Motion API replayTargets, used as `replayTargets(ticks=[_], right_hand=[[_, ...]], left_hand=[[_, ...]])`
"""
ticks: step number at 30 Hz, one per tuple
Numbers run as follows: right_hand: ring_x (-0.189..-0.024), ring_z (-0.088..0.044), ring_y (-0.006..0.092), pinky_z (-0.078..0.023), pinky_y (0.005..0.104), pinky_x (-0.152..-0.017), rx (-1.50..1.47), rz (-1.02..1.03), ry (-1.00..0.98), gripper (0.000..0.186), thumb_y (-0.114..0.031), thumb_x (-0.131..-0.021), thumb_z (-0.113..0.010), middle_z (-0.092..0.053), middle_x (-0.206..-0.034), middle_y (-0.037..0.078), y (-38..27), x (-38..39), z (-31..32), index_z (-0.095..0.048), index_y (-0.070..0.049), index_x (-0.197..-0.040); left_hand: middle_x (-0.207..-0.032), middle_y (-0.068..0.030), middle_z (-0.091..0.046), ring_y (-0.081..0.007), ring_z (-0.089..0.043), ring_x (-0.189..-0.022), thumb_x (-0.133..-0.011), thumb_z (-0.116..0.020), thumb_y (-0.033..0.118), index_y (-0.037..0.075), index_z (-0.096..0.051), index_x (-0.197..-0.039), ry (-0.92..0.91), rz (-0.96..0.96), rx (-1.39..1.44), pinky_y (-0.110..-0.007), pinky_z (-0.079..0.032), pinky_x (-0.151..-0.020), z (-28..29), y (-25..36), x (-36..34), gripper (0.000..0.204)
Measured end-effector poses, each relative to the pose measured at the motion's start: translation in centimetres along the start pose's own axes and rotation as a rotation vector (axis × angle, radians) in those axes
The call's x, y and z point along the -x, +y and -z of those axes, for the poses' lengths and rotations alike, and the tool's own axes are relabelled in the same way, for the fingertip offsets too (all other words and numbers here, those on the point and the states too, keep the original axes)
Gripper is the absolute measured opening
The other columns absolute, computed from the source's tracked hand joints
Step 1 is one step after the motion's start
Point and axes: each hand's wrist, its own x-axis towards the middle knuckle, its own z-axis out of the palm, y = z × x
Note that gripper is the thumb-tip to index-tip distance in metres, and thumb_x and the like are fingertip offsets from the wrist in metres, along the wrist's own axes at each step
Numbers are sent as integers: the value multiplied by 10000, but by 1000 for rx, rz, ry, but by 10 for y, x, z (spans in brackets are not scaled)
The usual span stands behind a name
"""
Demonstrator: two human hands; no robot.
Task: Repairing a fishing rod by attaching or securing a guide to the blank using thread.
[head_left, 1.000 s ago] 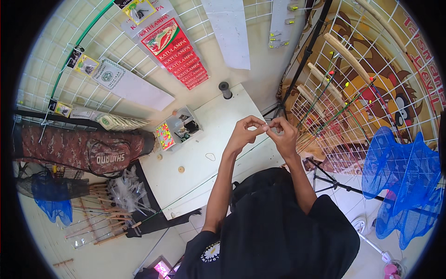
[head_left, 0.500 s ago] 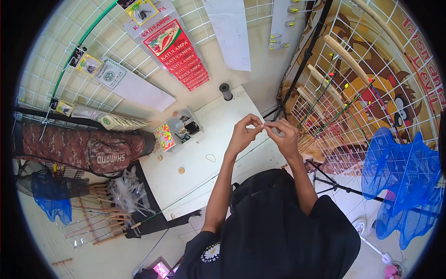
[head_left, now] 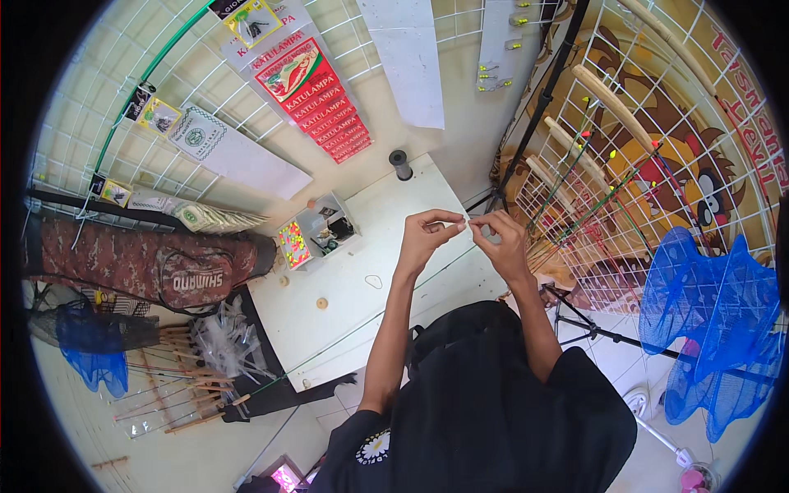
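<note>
Bright, even indoor light, source outside the frame. Shadows soft; white table (head_left: pixel 345 279) pale, near washed out. Small glints on clear plastic bags (head_left: pixel 233 333). Black shirt (head_left: pixel 501 403) swallows fold detail. Left hand (head_left: pixel 423 245) and right hand (head_left: pixel 505 246) fairly crisp; detail between fingertips too fine to resolve. Fisheye bows wire grid (head_left: pixel 78 123); corners black.

A pale cream wall (head_left: pixel 464 148) backs the room, with a white wire grid (head_left: pixel 78 123) spread across its upper left. Against it stands a white rectangular worktop (head_left: pixel 411 197). On the right, a large cartoon backdrop (head_left: pixel 699 168) in brown and yellow shows through another white grid, beside a slanting black pole (head_left: pixel 546 94). Pale tiles cover the floor (head_left: pixel 608 363). The light is bright and even.
</note>
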Motion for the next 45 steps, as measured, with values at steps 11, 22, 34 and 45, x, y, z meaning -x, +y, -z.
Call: replayTargets(ticks=[11,22,34,45], right_hand=[[-617,-463,137,-383,276,-579,-94,-116,4,101,-114,-861,-650,-564,-721,52,-1,-1,1,-626,-18,-879],[-620,-456,107,-382,262,-588,-144,-130,23,106,-120,-882,-640,-556,-704,26,8,1,-1,-625,-15,-881],[-621,-456,122,-380,268,-583,-138,-118,21,84,-87,-868,-641,-542,-717,44,-1,-1,1,-611,-9,-874],[-634,-430,132,-386,278,-589,-129,-50,44,99,-79,-872,-635,-532,-895,55,6,-1,-1,-599,-16,-940]], left_hand=[[-883,-8,-626,-19,-432,-584,-826,-726,115,49,-644,-1059,77,-19,27,-174,-331,-502,-12,13,-7,256],[-758,-42,-639,-34,-345,-464,-919,-638,250,21,-675,-999,-83,179,-33,-206,-272,-425,-13,14,-6,246],[-762,-28,-665,-29,-368,-508,-850,-721,179,11,-700,-901,21,140,128,-194,-272,-459,-13,15,-5,177],[-841,-1,-647,-19,-482,-667,-781,-764,109,44,-605,-1110,29,135,178,-183,-328,-541,-21,15,-8,372]])
